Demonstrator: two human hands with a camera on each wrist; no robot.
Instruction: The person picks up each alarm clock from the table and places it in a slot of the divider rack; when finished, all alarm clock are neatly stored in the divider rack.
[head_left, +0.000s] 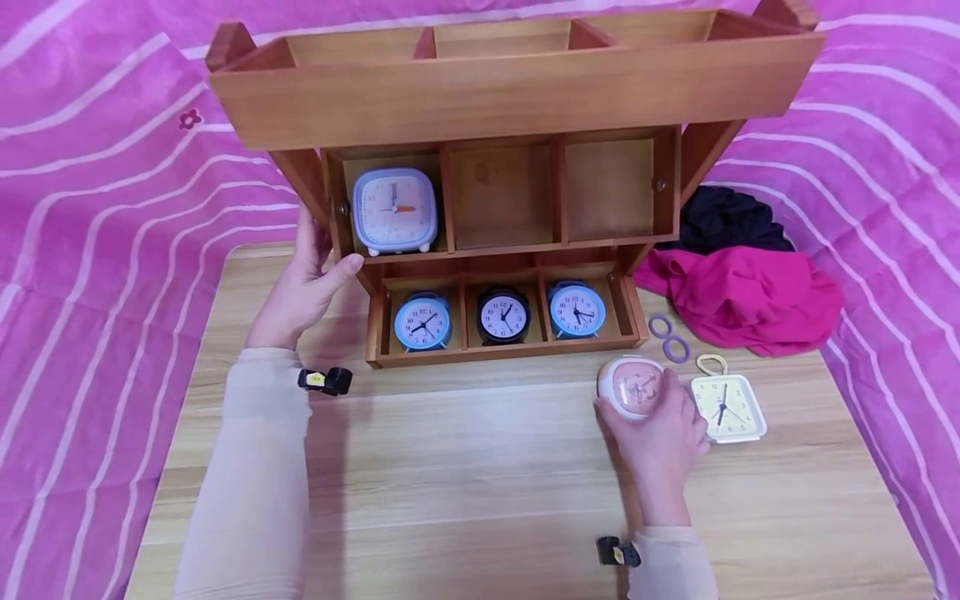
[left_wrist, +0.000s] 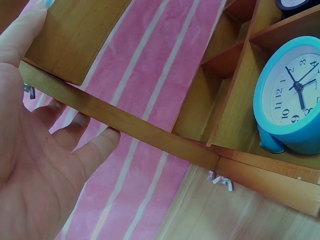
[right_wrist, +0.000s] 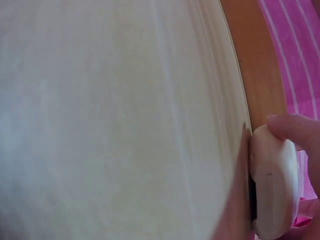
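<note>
My right hand (head_left: 663, 429) grips a small pink-and-white alarm clock (head_left: 634, 387) at the table, just in front of the rack's right end. In the right wrist view the clock (right_wrist: 272, 185) shows edge-on, with the thumb on its rim. My left hand (head_left: 300, 287) holds the left side of a tiered wooden rack (head_left: 517, 96), thumb at the middle tier's front and fingers behind the side strut (left_wrist: 145, 125). A lilac square clock (head_left: 395, 212) sits in the middle tier's left compartment. Below stand a blue clock (head_left: 422, 322), a black clock (head_left: 504, 317) and another blue clock (head_left: 577, 310), one per compartment.
A pale yellow square clock (head_left: 726, 408) lies right of my right hand. Behind it are a yellow ring (head_left: 711, 363) and two purple rings (head_left: 677, 348). Pink cloth (head_left: 750, 292) and black cloth (head_left: 723, 218) lie bunched beside the rack. Striped pink fabric (head_left: 97, 250) surrounds the wooden table (head_left: 450, 483).
</note>
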